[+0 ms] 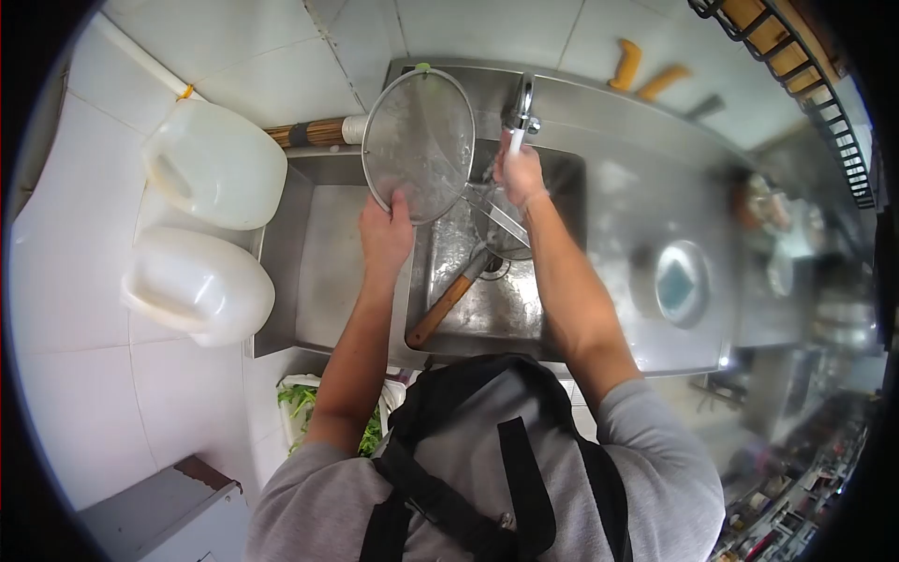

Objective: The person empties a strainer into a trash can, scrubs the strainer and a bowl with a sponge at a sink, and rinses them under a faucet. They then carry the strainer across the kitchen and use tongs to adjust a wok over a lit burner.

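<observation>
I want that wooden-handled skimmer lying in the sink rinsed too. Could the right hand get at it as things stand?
Probably yes. The right hand is at the faucet directly above the basin, and the skimmer lies just below it with nothing over its handle. The left hand holds the round strainer off to the side.
</observation>
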### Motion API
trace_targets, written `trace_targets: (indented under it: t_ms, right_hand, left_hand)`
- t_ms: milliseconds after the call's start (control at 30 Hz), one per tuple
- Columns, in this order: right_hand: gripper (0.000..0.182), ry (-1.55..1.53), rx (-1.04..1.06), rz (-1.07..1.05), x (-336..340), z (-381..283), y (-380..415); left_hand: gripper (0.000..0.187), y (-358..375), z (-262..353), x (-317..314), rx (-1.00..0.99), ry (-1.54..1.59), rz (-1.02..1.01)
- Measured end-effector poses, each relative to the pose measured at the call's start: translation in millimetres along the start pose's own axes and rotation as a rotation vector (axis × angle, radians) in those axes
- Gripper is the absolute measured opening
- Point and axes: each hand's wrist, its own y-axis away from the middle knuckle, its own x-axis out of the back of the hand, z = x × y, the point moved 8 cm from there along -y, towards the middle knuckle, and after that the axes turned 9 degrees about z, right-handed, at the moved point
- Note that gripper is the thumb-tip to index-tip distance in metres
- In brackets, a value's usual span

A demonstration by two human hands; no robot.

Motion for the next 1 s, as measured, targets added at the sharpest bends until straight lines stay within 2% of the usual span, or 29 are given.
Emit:
trace_targets:
  t_ms: [67,133,167,200,233,300,333,433,500,533,567,633,667,733,800,833,867,900,933,1000]
  right_hand:
    - [0.02,-0.239,-0.148,-0.124,-14.1,2.3,9.5]
    - [0.02,-0.191,-0.09,-0.103,-15.9,-5.4,19.0]
    - [0.021,-0.145,-0.03,-0.087,-14.5,-9.7,20.6]
    - [0.02,0.093,0.032,-0.085,-8.9,-10.1,14.8]
    - [0.02,0.089,0.036,-0.082,-4.9,-11.6,12.6]
    - [0.026,0.858,0.437,0.168,10.0,-33.8,11.3]
    - [0.026,0.857,0.437,0.169,15.0,-30.5,11.0]
    - [0.033,0.716,0.363,0.084,29.7,-2.8,10.0]
    - [0.037,0.275,0.274,-0.333,13.3,10.8,26.7]
    - [0.036,0.439,0.153,-0.362,19.9,21.1,24.1]
    - [0.036,0.439,0.153,-0.363,24.0,19.5,22.6]
    - [0.037,0.411,0.052,-0.604,15.5,26.3,29.5]
    - [0.037,0.407,0.053,-0.606,18.8,21.1,28.2]
    - [0.035,0.686,0.115,-0.588,30.4,11.3,23.9]
    - [0.033,0.661,0.088,-0.588,45.1,6.3,24.5]
    - [0.033,0.639,0.058,-0.585,53.8,6.7,27.2]
    - [0.032,0.697,0.15,-0.526,62.9,-5.0,35.3]
    - [0.032,0.7,0.146,-0.516,76.2,-2.6,36.1]
    - [0.032,0.711,0.049,-0.554,93.0,5.6,37.4]
    - [0.034,0.834,-0.069,-0.556,126.5,9.1,48.5]
  left_hand:
    - [0.027,-0.3,6.6,-3.2,-0.038,-0.025,0.01]
    - [0.028,-1.1,13.8,-7.0,-0.078,-0.056,0.015]
    - [0.029,-3.2,23.0,-6.7,-0.161,-0.038,0.047]
    - [0.03,-4.6,33.1,-5.6,-0.246,-0.019,0.08]
    - [0.03,-6.1,37.4,-6.6,-0.25,-0.018,0.076]
    - [0.03,-7.4,47.7,-2.6,-0.215,0.053,0.106]
    - [0.03,-8.9,47.1,-2.2,-0.216,0.053,0.106]
    - [0.028,-15.6,43.1,4.2,-0.16,0.068,0.132]
    - [0.027,-17.5,55.1,10.3,-0.136,0.104,0.129]
    - [0.027,-20.3,58.9,12.8,-0.136,0.104,0.129]
    - [0.027,-23.4,64.4,16.0,-0.172,0.068,0.14]
    - [0.027,-25.5,71.9,19.5,-0.21,0.028,0.151]
    - [0.028,-26.1,74.4,20.5,-0.21,0.077,0.143]
    - [0.029,-26.2,79.5,21.9,-0.217,0.127,0.134]
    - [0.031,-21.8,69.6,18.2,-0.034,0.268,0.096]
    - [0.031,-15.4,68.5,16.2,-0.033,0.27,0.09]
    - [0.032,-5.3,61.1,7.2,0.039,0.336,0.018]
    - [0.033,6.6,52.9,-1.7,0.112,0.402,-0.055]
    - [0.033,19.0,47.0,-5.0,0.116,0.408,-0.064]
    - [0.033,49.0,12.3,-18.3,0.375,0.405,-0.133]
